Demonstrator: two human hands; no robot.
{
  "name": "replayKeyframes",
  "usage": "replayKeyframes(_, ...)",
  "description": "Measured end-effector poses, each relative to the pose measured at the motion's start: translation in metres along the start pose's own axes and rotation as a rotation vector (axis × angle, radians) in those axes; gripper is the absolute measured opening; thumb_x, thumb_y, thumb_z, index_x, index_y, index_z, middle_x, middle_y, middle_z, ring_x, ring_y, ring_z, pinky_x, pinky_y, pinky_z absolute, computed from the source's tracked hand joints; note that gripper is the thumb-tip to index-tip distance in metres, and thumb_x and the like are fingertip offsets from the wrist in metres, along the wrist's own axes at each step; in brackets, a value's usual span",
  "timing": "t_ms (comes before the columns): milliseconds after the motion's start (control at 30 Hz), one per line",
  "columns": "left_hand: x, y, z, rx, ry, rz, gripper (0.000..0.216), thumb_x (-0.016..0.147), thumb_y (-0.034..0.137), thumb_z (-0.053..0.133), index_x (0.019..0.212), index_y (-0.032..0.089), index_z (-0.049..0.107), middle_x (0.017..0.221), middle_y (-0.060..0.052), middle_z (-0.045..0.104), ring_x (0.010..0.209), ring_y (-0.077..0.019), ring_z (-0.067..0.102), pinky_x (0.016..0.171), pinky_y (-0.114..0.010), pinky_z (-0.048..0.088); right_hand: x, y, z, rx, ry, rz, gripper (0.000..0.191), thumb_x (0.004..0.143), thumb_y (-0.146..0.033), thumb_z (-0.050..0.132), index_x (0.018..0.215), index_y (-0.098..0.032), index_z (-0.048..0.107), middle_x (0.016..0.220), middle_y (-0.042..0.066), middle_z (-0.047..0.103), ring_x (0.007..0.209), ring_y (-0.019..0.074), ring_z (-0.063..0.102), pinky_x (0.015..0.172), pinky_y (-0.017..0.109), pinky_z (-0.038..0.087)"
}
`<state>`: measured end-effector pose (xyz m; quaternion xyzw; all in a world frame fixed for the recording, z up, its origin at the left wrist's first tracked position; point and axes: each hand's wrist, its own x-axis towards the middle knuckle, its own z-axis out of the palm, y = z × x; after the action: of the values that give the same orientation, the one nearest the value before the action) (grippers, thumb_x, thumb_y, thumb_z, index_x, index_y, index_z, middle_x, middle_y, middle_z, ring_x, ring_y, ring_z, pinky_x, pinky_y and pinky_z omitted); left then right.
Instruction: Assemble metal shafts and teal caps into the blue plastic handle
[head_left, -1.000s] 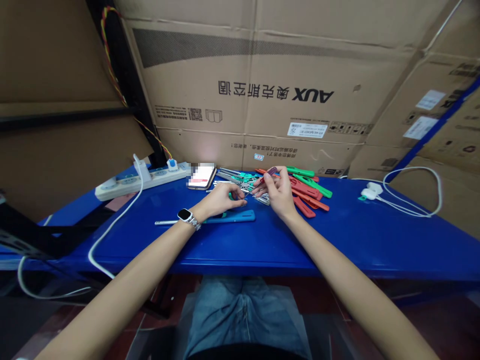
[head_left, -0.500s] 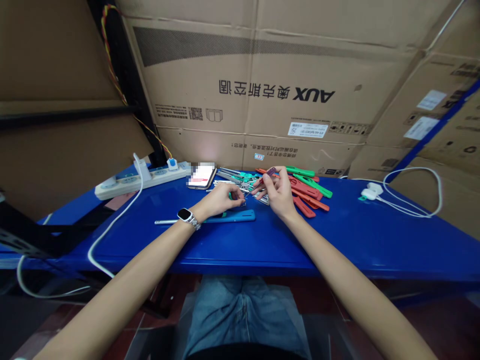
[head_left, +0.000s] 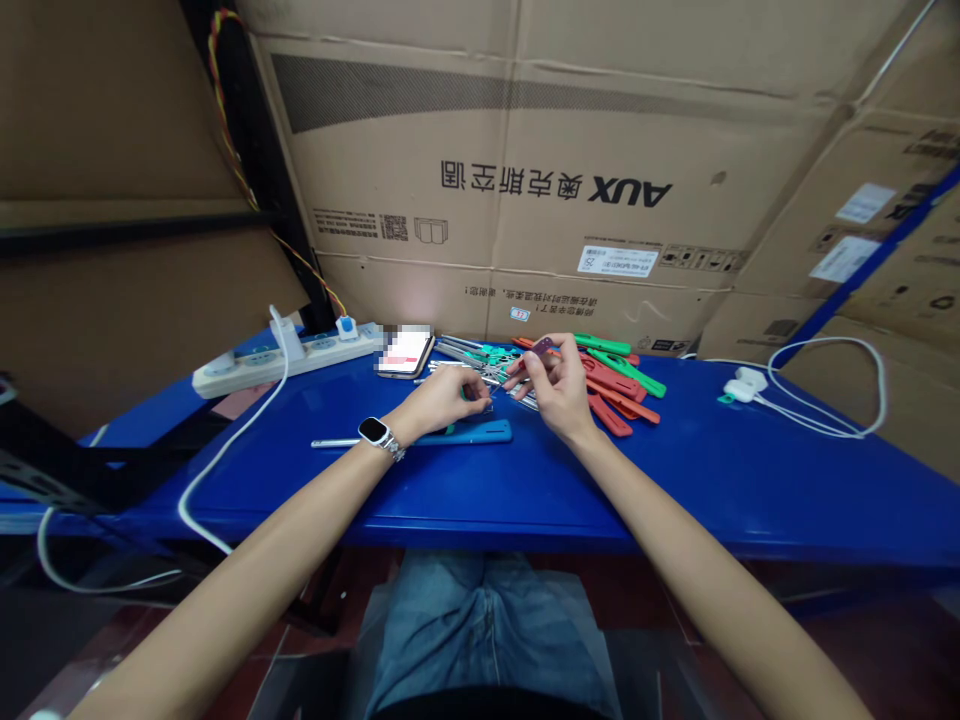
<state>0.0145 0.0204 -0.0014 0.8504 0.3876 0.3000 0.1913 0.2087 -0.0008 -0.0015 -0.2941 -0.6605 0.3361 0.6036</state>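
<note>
My right hand [head_left: 561, 390] is closed around a small dark red tool [head_left: 541, 347]. A thin metal shaft appears to run from it down and left, toward my other hand. With fingers pinched together, my left hand [head_left: 454, 393] holds a small piece that shows a bit of green and metal; its kind is hidden. Just below that hand lies a blue handle [head_left: 484, 432] with a slot and a silver strip [head_left: 336, 443] at its left end. Beyond both hands spreads a pile of silver metal strips with teal parts [head_left: 491, 354].
Red plastic handles [head_left: 611, 378] and green ones [head_left: 626, 368] are heaped beside my right hand. A lit phone [head_left: 406, 351] and a white power strip [head_left: 262, 360] are at the left. A white charger with cable [head_left: 742, 384] lies right. Cardboard [head_left: 480, 240] backs the blue table [head_left: 675, 500].
The view shifts very slightly. Both hands stay almost in place, and the dark red tool has turned a little in my right fingers.
</note>
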Motion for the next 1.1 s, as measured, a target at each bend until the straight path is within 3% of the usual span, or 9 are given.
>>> replayKeyframes(400,-0.002,0.006,0.003,0.069,0.045,0.057,0.007,0.079,0.021,0.066,0.076,0.017,0.071,0.074,-0.003,0.071,0.070,-0.0160,0.063,0.068,-0.026,0.044,0.002,0.003,0.000,-0.020,0.002,-0.008,0.034,0.088,-0.050,0.064,0.091,-0.026,0.039,0.074,-0.003,0.066,0.059,0.0140,0.067,0.046,0.023,0.053)
replayKeyframes(600,-0.001,0.008,0.007,0.036,0.036,0.074,0.011,0.081,0.027,0.066,0.079,0.017,0.070,0.078,-0.003,0.070,0.073,-0.0164,0.061,0.070,-0.027,0.045,0.002,-0.002,-0.002,-0.028,-0.001,-0.006,0.031,0.090,-0.050,0.061,0.094,-0.024,0.044,0.074,-0.002,0.065,0.054,0.0121,0.065,0.039,0.019,0.044)
replayKeyframes(767,-0.005,0.010,0.002,0.010,-0.118,0.064,0.040,0.071,0.050,0.077,0.094,0.018,0.071,0.091,-0.005,0.070,0.082,-0.0193,0.062,0.074,-0.029,0.048,0.004,-0.003,-0.005,-0.025,0.031,-0.020,0.029,0.090,-0.049,0.060,0.093,-0.024,0.045,0.067,-0.004,0.063,0.044,0.0098,0.058,0.040,0.021,0.044)
replayKeyframes(867,-0.007,0.011,0.000,0.067,-0.232,0.073,0.041,0.072,0.053,0.075,0.094,0.019,0.073,0.097,-0.006,0.069,0.085,-0.0203,0.063,0.077,-0.030,0.049,0.003,-0.001,-0.005,-0.053,0.009,0.000,0.031,0.089,-0.051,0.060,0.092,-0.025,0.044,0.064,-0.005,0.062,0.042,0.0096,0.055,0.039,0.021,0.043)
replayKeyframes(1100,-0.005,0.008,0.001,0.134,-0.248,0.059,0.039,0.074,0.052,0.073,0.094,0.018,0.074,0.099,-0.007,0.068,0.085,-0.0202,0.063,0.076,-0.029,0.049,-0.001,-0.002,-0.001,-0.107,-0.046,0.008,0.030,0.090,-0.051,0.058,0.091,-0.025,0.044,0.064,-0.005,0.062,0.042,0.0095,0.054,0.041,0.021,0.042)
